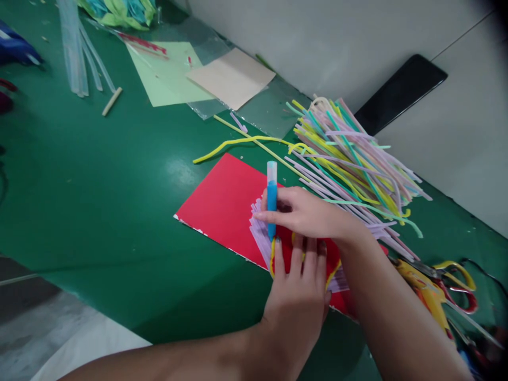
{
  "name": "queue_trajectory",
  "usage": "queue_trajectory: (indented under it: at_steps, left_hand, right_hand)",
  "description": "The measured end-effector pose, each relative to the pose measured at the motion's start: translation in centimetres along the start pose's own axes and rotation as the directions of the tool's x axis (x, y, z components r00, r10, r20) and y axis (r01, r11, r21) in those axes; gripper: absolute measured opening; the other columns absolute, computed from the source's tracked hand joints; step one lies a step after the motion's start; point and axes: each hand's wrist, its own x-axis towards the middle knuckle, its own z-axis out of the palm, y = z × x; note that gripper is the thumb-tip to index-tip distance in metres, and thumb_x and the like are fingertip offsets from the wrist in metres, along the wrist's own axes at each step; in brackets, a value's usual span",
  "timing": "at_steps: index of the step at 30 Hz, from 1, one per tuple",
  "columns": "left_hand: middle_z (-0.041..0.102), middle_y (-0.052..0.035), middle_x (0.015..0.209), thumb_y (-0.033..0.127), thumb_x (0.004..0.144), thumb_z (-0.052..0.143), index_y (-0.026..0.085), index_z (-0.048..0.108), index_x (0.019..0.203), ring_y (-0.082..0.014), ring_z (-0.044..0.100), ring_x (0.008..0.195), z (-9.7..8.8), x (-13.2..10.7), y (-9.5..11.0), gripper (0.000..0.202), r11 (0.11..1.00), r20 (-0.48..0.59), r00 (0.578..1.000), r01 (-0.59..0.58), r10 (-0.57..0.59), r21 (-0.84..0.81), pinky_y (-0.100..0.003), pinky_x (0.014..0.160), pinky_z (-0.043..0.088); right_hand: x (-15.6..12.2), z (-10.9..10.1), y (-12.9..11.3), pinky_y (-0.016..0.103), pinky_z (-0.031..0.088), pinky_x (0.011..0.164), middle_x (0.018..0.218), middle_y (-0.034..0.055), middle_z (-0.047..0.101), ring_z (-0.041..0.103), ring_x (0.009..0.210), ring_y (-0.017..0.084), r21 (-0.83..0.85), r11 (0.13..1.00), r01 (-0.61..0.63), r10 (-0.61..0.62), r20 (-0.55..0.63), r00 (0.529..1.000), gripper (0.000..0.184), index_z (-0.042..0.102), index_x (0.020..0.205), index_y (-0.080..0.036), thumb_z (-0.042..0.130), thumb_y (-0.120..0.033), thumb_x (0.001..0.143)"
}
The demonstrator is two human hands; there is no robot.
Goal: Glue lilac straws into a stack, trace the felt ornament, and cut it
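Tabletop (119, 206), green, spreads wide to the left of the red sheet (230, 196), and this side gives much room for moving. The near long edge of the sheet is ragged and white in places; its left corner is well apart from the table's edge. Beyond the sheet, toward its right, lies a pile of coloured stems (349, 153), so the room there is narrow. On the sheet, left hand (296, 293) rests flat, its fingers stretched and slightly spread. Just beyond, right hand (307, 214) is closed with thumb and fingers around a blue marker (272, 198), nearly upright over the sheet. Lilac strips (260, 238) lie on the sheet, beside the marker. Its lower end meets or nearly meets yellow cord (272, 260) by the left fingertips; which, I cannot tell
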Motion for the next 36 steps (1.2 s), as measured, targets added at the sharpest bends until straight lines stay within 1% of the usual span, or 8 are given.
queue_trajectory:
  at_steps: [3, 9, 13, 16, 22, 27, 33, 36]
  left_hand:
    - [0.057, -0.0074, 0.135, 0.035, 0.092, 0.045, 0.014, 0.054, 0.133, -0.0310, 0.048, 0.124, 0.0, 0.0, 0.0, 0.047, 1.000, -0.005, 1.000, -0.001, 0.001, -0.009, -0.051, 0.100, 0.038]
    - [0.057, -0.0080, 0.134, 0.034, 0.093, 0.043, 0.014, 0.055, 0.131, -0.0309, 0.048, 0.126, -0.1, 0.0, -0.1, 0.045, 1.000, -0.001, 1.000, -0.006, 0.006, -0.005, -0.050, 0.099, 0.040]
    - [0.057, -0.0086, 0.135, 0.035, 0.091, 0.047, 0.013, 0.056, 0.131, -0.0318, 0.047, 0.126, 0.1, -0.1, 0.0, 0.046, 1.000, -0.020, 1.000, -0.005, 0.005, -0.003, -0.051, 0.099, 0.040]
    - [0.055, -0.0094, 0.137, 0.036, 0.091, 0.046, 0.013, 0.054, 0.132, -0.0323, 0.046, 0.128, 0.2, -0.2, 0.1, 0.048, 1.000, -0.011, 1.000, -0.008, 0.008, -0.003, -0.051, 0.100, 0.040]
    - [0.052, -0.0109, 0.139, 0.035, 0.092, 0.044, 0.012, 0.053, 0.133, -0.0329, 0.046, 0.127, 0.5, -0.2, 0.1, 0.048, 1.000, -0.009, 1.000, 0.000, 0.000, -0.008, -0.052, 0.100, 0.040]
    - [0.053, -0.0102, 0.138, 0.036, 0.092, 0.044, 0.012, 0.053, 0.133, -0.0323, 0.046, 0.127, 0.5, -0.2, 0.1, 0.048, 1.000, -0.007, 1.000, 0.005, -0.005, -0.017, -0.051, 0.100, 0.041]
    - [0.064, -0.0077, 0.123, 0.036, 0.084, 0.057, 0.015, 0.061, 0.125, -0.0300, 0.055, 0.112, 0.0, 0.1, 0.0, 0.046, 1.000, -0.014, 1.000, 0.020, -0.020, -0.007, -0.045, 0.095, 0.044]
    - [0.065, -0.0070, 0.118, 0.036, 0.084, 0.057, 0.016, 0.063, 0.123, -0.0289, 0.057, 0.108, 0.0, 0.2, 0.0, 0.044, 1.000, -0.010, 1.000, 0.020, -0.020, -0.015, -0.044, 0.094, 0.044]
  right_hand:
    - [0.4, -0.3, 0.2, 0.027, 0.041, 0.061, 0.083, 0.0024, 0.065, 0.056, 0.070, 0.014, 0.029, 0.999, 0.015, -0.014, -0.035, 0.999, 0.031, 0.063, 0.088, -0.018, 0.056, -0.048, 0.085]
    - [1.1, -0.7, 0.5, 0.027, 0.038, 0.059, 0.078, 0.0022, 0.064, 0.053, 0.067, 0.014, -0.063, 0.997, 0.035, -0.044, -0.151, 0.988, 0.033, 0.063, 0.084, -0.016, 0.055, -0.048, 0.086]
    - [1.1, -0.7, 0.4, 0.028, 0.038, 0.060, 0.079, 0.0028, 0.064, 0.053, 0.068, 0.015, -0.088, 0.995, 0.047, -0.062, -0.181, 0.982, 0.034, 0.063, 0.083, -0.016, 0.056, -0.049, 0.086]
    - [0.7, -0.6, 0.0, 0.028, 0.038, 0.060, 0.080, 0.0026, 0.064, 0.054, 0.069, 0.015, -0.048, 0.997, 0.063, -0.070, -0.164, 0.984, 0.034, 0.063, 0.085, -0.017, 0.056, -0.050, 0.086]
    - [0.2, -0.1, -0.5, 0.027, 0.040, 0.061, 0.078, 0.0003, 0.063, 0.054, 0.068, 0.014, -0.010, 0.998, 0.054, -0.054, 0.015, 0.998, 0.030, 0.060, 0.082, -0.019, 0.055, -0.048, 0.086]
    - [-0.3, 0.1, -0.2, 0.028, 0.039, 0.060, 0.077, 0.0016, 0.062, 0.053, 0.068, 0.015, -0.010, 1.000, 0.009, -0.011, -0.153, 0.988, 0.035, 0.060, 0.082, -0.018, 0.057, -0.053, 0.084]
    - [-1.4, 1.4, -0.4, 0.029, 0.040, 0.063, 0.079, 0.0011, 0.063, 0.054, 0.071, 0.015, 0.018, 1.000, -0.003, 0.003, 0.004, 1.000, 0.037, 0.060, 0.079, -0.019, 0.054, -0.055, 0.085]
    - [-1.5, 1.8, -0.1, 0.028, 0.038, 0.062, 0.075, 0.0002, 0.061, 0.052, 0.068, 0.014, -0.025, 1.000, -0.012, 0.012, 0.001, 1.000, 0.039, 0.057, 0.073, -0.019, 0.052, -0.056, 0.086]
